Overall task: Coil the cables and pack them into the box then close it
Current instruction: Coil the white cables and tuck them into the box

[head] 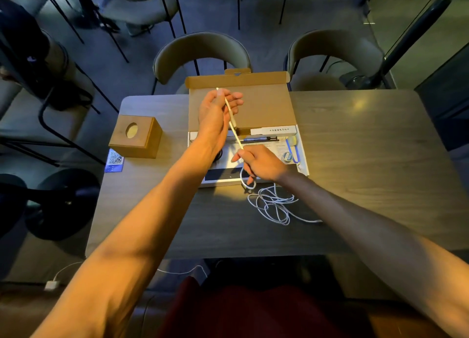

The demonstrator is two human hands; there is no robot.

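White cable (272, 205) is thin, round and pale — most of it lies in a loose tangle of overlapping loops on the surface (355, 160), just in front of the box (303, 160) and beside the right forearm. One free end trails off to the right of the tangle.

From the tangle the cable rises through the right hand (256, 161), then runs taut and straight up to the left hand (219, 109). A small loop hangs under the right hand, over the front edge of the box.

Left hand: raised above the open box, palm towards the camera, thumb and fingers pinched on the cable's plug end; the tip sticks out just past the fingertips. Remaining fingers are loosely spread.

Right hand: lower, over the box tray, fingers curled and clamped on the cable at mid-length.

Box is shallow cardboard with a white rim, open, with the brown lid (241, 104) folded back away from the person. Tray holds a dark pen-like item (258, 139), a blue strap (291, 150) and a small round reel (286, 157) at the right end; other contents are hidden by the arms.

Left of the box — a wooden tissue box (137, 137) with a round hole on top, and a blue card (114, 160) with a QR code beside it.
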